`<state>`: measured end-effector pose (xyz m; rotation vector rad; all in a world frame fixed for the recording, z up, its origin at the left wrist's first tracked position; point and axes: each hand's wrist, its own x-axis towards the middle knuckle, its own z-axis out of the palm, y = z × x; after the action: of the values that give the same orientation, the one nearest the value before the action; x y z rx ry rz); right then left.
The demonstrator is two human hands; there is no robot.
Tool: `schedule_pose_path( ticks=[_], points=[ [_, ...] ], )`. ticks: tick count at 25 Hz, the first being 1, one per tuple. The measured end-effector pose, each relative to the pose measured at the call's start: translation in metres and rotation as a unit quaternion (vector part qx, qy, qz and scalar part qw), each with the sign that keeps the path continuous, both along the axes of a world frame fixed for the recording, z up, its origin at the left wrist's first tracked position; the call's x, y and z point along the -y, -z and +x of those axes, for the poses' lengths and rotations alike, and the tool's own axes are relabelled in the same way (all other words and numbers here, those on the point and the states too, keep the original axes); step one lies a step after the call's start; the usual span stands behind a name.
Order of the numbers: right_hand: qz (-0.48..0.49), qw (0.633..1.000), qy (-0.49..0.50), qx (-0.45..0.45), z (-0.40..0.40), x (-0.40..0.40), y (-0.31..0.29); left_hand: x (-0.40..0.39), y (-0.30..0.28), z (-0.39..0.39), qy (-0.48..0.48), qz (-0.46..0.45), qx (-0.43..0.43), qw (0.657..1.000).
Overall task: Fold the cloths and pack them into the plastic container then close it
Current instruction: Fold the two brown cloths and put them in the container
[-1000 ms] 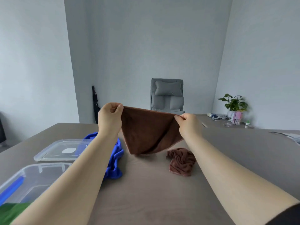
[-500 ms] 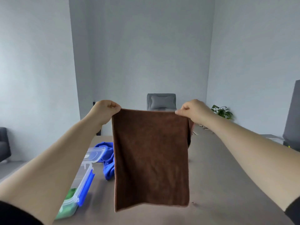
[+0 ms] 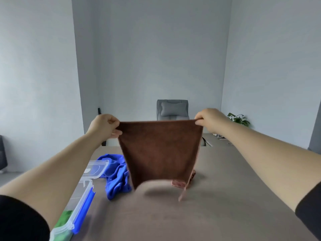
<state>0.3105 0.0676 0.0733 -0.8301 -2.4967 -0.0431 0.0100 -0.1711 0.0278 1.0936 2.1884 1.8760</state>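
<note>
I hold a brown cloth [image 3: 160, 150] stretched in the air above the table. My left hand [image 3: 104, 125] pinches its top left corner and my right hand [image 3: 209, 120] pinches its top right corner. The cloth's lower edge swings away from me, blurred, just above the tabletop. A crumpled blue cloth [image 3: 116, 174] lies left of it. A second brown cloth [image 3: 180, 183] lies bunched behind the held one, mostly hidden. The clear plastic container [image 3: 78, 209] with a blue clip stands at the lower left, something green inside. Its clear lid [image 3: 95, 168] lies beyond it.
The grey-brown table [image 3: 208, 214] stretches ahead and to the right. A grey chair [image 3: 172, 109] stands at its far end. A potted plant [image 3: 238, 119] and small items sit at the far right corner. A dark sofa edge [image 3: 2, 153] shows at left.
The cloth hung straight down half a second ago; now my hands have dropped lower and spread wider, and the cloth's bottom edge swings forward over the table. The view has tilted down.
</note>
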Motion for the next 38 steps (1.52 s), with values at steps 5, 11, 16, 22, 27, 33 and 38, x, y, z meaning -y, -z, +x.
schedule_pose_path(
  ticks=[5, 11, 16, 22, 27, 33, 38],
  points=[
    [-0.032, 0.999, -0.001, -0.007, 0.017, 0.01, 0.041, 0.013, 0.03, 0.009, 0.019, -0.032, -0.026, 0.999],
    [-0.104, 0.99, -0.038, 0.089, 0.072, 0.066, 0.17, 0.076, 0.122, 0.065, 0.051, -0.163, -0.037, 0.985],
    [-0.145, 0.982, -0.054, 0.11, 0.129, 0.114, 0.236, 0.141, 0.179, 0.117, 0.096, -0.223, -0.06, 0.968],
    [-0.131, 0.981, -0.085, 0.118, 0.186, 0.156, 0.267, 0.201, 0.212, 0.155, 0.159, -0.314, -0.154, 0.923],
    [-0.158, 0.98, -0.072, 0.097, 0.207, 0.171, 0.266, 0.213, 0.213, 0.173, 0.186, -0.303, -0.161, 0.921],
    [-0.298, 0.952, -0.04, -0.061, 0.193, 0.166, 0.256, 0.197, 0.221, 0.17, 0.126, -0.18, -0.037, 0.975],
    [-0.297, 0.94, 0.003, -0.166, 0.147, 0.149, 0.254, 0.149, 0.222, 0.159, -0.016, -0.124, -0.016, 0.992]
  ],
)
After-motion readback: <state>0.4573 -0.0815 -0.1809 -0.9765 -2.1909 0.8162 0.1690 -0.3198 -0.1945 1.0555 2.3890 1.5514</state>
